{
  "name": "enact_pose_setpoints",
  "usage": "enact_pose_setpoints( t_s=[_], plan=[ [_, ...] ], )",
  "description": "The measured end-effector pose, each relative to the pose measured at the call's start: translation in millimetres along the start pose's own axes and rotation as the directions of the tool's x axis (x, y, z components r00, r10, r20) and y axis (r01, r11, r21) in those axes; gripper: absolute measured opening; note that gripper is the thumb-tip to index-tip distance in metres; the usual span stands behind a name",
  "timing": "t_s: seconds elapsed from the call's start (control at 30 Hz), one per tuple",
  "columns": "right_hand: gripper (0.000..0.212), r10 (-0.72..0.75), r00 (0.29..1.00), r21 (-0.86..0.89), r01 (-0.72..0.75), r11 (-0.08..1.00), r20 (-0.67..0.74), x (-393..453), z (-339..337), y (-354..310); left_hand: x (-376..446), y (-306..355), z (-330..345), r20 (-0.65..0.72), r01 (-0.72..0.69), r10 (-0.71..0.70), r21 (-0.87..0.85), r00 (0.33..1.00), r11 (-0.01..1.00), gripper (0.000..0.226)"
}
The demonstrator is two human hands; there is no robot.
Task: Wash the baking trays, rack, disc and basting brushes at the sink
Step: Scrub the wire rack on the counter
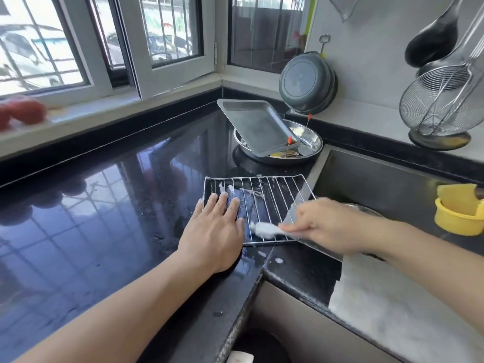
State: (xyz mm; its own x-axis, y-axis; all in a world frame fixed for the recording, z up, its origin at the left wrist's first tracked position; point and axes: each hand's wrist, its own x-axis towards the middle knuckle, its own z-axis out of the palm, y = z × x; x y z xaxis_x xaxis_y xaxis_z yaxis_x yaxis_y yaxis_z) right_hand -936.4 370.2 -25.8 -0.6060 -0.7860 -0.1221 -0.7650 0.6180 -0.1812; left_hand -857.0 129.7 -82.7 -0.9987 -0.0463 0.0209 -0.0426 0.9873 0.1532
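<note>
Two hands work one wire rack point(262, 205) lying flat on the black worktop point(104, 205): the left hand point(214, 231) presses it with straight fingers, the right hand point(327, 226) grasps one soapy brush point(264, 229) on its near edge. At 12 o'clock beyond the rack, one baking tray point(258, 127) leans tilted in one round metal basin point(313, 146).

At centre right of the frame the foamy brush point(263, 228) is blurred, and its handle disappears inside the right hand point(323, 226). The left hand point(213, 231) covers the near left corner of the wire rack point(264, 197). At upper centre, the tilted baking tray point(258, 127) hides most of what lies in the round steel bowl point(314, 148). The red objects point(23, 112) at the left edge are smeared and cut off. The ladle point(434, 40) and strainer point(437, 100) handles run out at the upper right.
</note>
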Motion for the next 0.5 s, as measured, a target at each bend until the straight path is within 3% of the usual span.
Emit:
enact_pose_setpoints(
  t_s=[0.07, 0.1, 0.2, 0.3, 0.43, 0.5],
  plan=[
    [0.052, -0.008, 0.998, 0.025, 0.006, 1.000, 0.063, -13.0, -2.8, -6.5, 1.3, -0.1, 1.2, -0.008, -0.010, 0.010, 0.000, 1.000, 1.000, 0.060],
    [0.046, 0.015, 0.998, -0.007, -0.014, 1.000, 0.067, -8.7, -4.5, -5.5, 1.5, -0.4, 1.5, -0.012, -0.017, 0.017, -0.003, 1.000, 1.000, 0.060],
    [0.033, 0.177, 0.982, -0.151, -0.186, 0.971, -0.066, 41.2, -7.7, 11.5, 0.2, 0.3, 0.6, -0.018, -0.049, 0.048, -0.031, 0.999, 0.998, 0.059],
    [0.032, 0.309, 0.942, -0.098, -0.323, 0.941, -0.135, 88.0, -12.0, 24.6, -3.9, -0.6, 0.7, -0.062, -0.054, 0.052, -0.039, 0.997, 0.998, 0.062],
    [0.036, 0.322, 0.922, -0.043, -0.339, 0.940, -0.215, 98.0, -14.9, 15.9, -8.0, -2.0, -1.9, -0.124, -0.037, 0.014, -0.183, 0.992, 0.982, 0.052],
    [0.035, 0.280, 0.943, -0.022, -0.288, 0.957, -0.179, 86.7, -10.8, 3.3, -11.2, 0.0, -5.8, -0.142, -0.028, -0.009, -0.254, 0.990, 0.967, 0.068]
  ],
)
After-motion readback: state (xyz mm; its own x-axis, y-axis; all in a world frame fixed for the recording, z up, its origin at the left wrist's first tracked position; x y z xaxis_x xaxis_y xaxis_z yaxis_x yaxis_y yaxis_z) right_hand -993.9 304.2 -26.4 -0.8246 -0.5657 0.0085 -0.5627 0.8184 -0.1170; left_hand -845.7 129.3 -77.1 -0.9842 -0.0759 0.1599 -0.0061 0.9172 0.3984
